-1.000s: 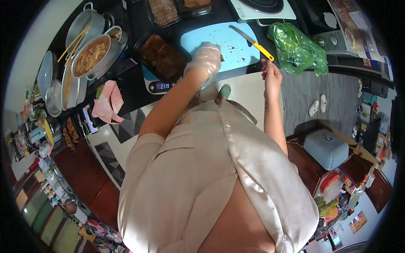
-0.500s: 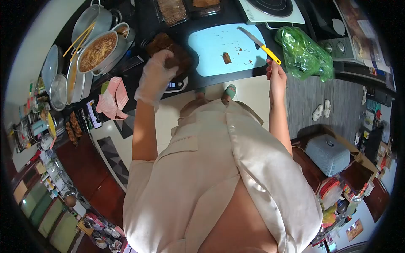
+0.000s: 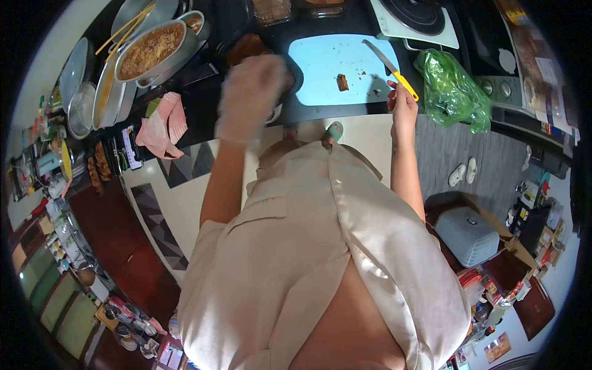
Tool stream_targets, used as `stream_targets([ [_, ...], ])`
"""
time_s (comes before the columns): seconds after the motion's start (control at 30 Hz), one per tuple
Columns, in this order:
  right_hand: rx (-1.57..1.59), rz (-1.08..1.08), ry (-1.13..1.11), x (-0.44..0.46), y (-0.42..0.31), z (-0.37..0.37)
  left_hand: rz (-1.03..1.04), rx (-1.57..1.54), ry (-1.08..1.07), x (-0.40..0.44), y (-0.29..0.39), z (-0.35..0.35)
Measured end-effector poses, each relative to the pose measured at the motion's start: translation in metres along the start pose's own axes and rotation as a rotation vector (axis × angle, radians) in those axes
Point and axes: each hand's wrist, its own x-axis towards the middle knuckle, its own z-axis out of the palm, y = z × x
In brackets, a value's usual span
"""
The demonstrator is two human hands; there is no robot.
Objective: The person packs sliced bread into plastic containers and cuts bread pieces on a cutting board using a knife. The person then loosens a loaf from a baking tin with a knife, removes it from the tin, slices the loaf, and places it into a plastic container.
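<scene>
My left hand [image 3: 251, 95], in a clear plastic glove, is smeared by motion above the dark container of brown food [image 3: 246, 49] and hides much of it. Whether it holds anything does not show. My right hand [image 3: 403, 103] is bare, its fingers bent at the yellow handle of a knife [image 3: 405, 87]. The blade lies over the right part of the light blue cutting board [image 3: 314, 58]. One small brown piece [image 3: 342, 82] and several crumbs rest on that board.
Right of the board are a green plastic bag [image 3: 450, 89] and a hot plate [image 3: 453, 34]. Pots with brown food [image 3: 151, 52] and a pink cloth [image 3: 163, 126] are on the left. More containers [image 3: 271, 11] stand at the back.
My left hand has moved from the board to the food container, uncovering the small brown piece. My right hand has come to the knife handle. The view has shifted slightly.
</scene>
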Motion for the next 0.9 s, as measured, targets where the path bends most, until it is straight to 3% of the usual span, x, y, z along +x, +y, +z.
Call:
stream_targets([
  [0.1, 0.005, 0.012, 0.002, -0.001, -0.003, -0.001, 0.193, -0.091, -0.102, 0.004, 0.030, 0.058],
  [0.17, 0.020, -0.010, 0.005, -0.002, -0.006, -0.002, -0.021, 0.107, -0.401, 0.007, 0.044, 0.101],
  [0.37, -0.008, -0.027, 0.015, -0.002, -0.008, -0.019, -0.028, 0.101, -0.423, 0.004, 0.030, 0.150],
  [0.9, -0.020, -0.022, -0.009, 0.001, -0.013, -0.017, 0.073, -0.053, -0.284, 0.013, 0.023, 0.169],
])
